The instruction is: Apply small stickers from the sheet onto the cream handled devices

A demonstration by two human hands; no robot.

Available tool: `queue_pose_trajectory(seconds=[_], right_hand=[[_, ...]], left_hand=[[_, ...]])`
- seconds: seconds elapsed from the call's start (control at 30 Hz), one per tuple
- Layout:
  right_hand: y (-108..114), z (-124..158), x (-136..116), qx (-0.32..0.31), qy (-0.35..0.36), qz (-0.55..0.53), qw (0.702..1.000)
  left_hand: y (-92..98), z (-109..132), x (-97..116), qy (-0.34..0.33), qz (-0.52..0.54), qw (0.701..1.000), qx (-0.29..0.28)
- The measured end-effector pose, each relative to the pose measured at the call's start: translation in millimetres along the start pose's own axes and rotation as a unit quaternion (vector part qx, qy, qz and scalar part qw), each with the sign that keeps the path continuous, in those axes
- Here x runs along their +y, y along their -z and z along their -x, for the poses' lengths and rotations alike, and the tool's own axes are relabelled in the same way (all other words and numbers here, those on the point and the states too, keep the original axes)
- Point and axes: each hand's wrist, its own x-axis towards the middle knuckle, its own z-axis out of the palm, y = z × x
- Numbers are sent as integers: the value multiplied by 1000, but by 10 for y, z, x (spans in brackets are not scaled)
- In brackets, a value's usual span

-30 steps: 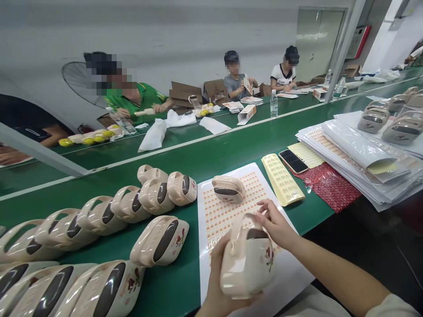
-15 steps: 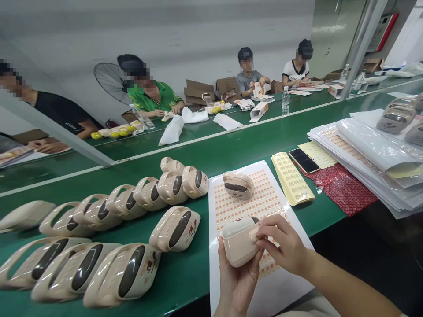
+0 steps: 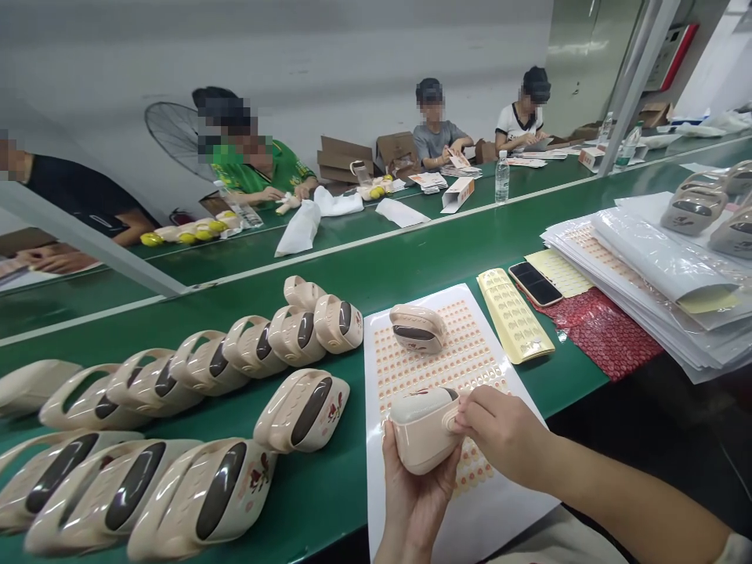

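Observation:
My left hand (image 3: 414, 478) cradles a beige plastic device (image 3: 420, 442) with a grey mesh top and a dark window, fingers and thumb closed round its lower body. Against the round disc (image 3: 451, 420) on the device's side, the fingertips of my right hand (image 3: 497, 427) are pinched together. Whether something small is between them is hidden. Beneath both hands lies a white sheet of small round orange stickers (image 3: 464, 337). A similar handled device (image 3: 417, 329) rests on the sheet's far part.
Several like devices (image 3: 217, 489) stand in rows on the green bench at left. Right of the sticker sheet are a yellow label sheet (image 3: 515, 315), a phone (image 3: 536, 283), red wrap (image 3: 611, 329) and a paper stack (image 3: 652, 290). Co-workers sit across the bench.
My right fingers have closed in tighter at the disc, and the hand has turned more back-up. The left hand keeps its hold on the device. The view has shifted slightly.

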Motion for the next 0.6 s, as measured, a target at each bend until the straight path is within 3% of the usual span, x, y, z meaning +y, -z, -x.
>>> queue_pose_trajectory(seconds=[0.1,0.2,0.27,0.37,0.47,0.6], right_hand=[[-19,-12,44,-14,-30,-29,999],[45,-18,278,-64,-95,-138,984],[126,28,552,-26,-202,-128,971],[256,186,994,102,-371,4,923],[320,340,1270,133,-421,39,896],[301,377,1334,136,-450,10,882]], left_hand=[[55,5,19,-21,-5,1000,14],[180,39,29,-66,-51,995,57],[294,75,28,-100,-110,984,99],[460,131,1,-141,-213,955,154],[534,162,-60,-161,-267,930,197],[490,171,-141,-146,-266,920,249]])
